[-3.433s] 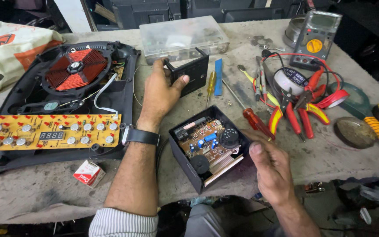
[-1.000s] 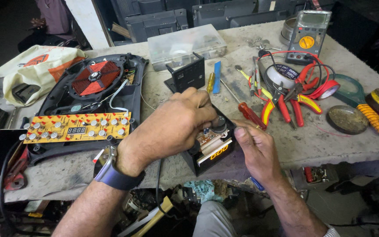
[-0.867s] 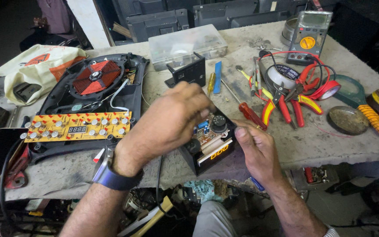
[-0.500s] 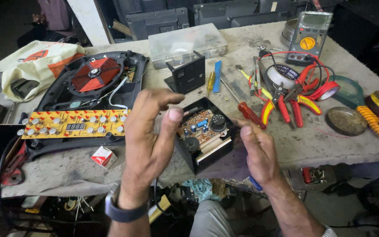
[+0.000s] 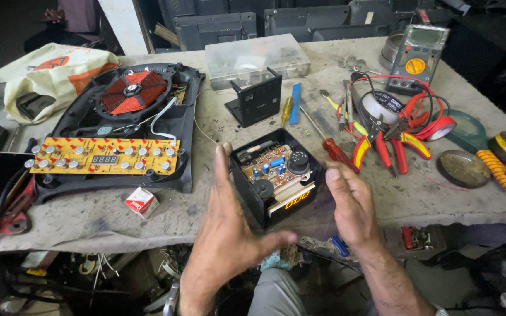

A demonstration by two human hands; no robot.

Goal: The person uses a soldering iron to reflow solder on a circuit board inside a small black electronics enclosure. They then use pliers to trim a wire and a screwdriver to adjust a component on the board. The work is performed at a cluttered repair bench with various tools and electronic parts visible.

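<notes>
Both hands are open and hold nothing: the left hand (image 5: 226, 225) stands edge-on with fingers straight and thumb stuck out, just left of a small open black box (image 5: 276, 175), and the right hand (image 5: 349, 202) hovers with loosely spread fingers at the box's right side. Whether either palm touches the casing is hard to tell from this angle.

That box sits near the counter's (image 5: 118, 216) front edge, about midway along it. Inside lie a brown circuit board, round black parts and small blue ones; an amber digit display glows on its front face, partly cut off by the casing wall. Its black back panel (image 5: 257, 102) stands upright further back, in front of a clear plastic parts case (image 5: 256, 58) whose contents are too blurred to make out.

Toward the left edge lies an opened induction cooker (image 5: 130, 126) with a red coil and a yellow control board. A small red-and-white carton (image 5: 142, 202) rests in front of it. A cream cloth bag (image 5: 48, 76) with an orange print lies at the back left corner.

To the right, red-handled pliers (image 5: 382, 146) and a red-handled screwdriver (image 5: 329, 146) lie tangled with red leads. A grey multimeter (image 5: 414, 58) with a yellow dial stands at the back edge.
</notes>
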